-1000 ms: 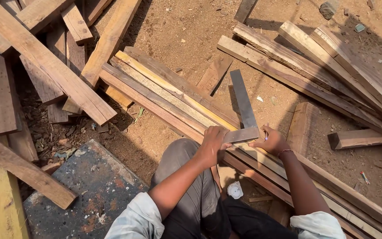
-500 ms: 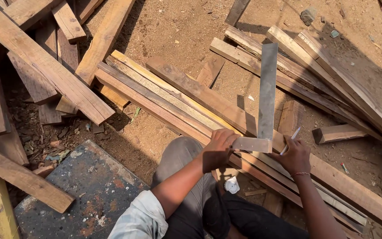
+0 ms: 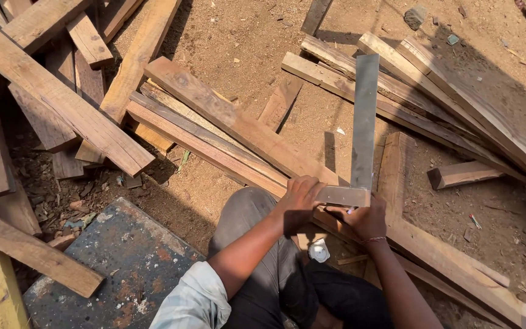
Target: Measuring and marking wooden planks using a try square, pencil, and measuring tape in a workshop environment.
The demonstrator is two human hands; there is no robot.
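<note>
On the sandy ground point(image 3: 238, 36), among planks point(image 3: 238, 125), the left hand point(image 3: 299, 196) grips a steel try square point(image 3: 363, 140); the right hand point(image 3: 366, 220) curls beneath its stock.

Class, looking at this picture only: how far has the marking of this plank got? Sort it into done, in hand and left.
Done: the try square lies across the plank. In hand: the left hand steadies its stock, and the right hand is beside it, with something slim at its fingers. Left: no drawn line or cut shows on the plank.
</note>
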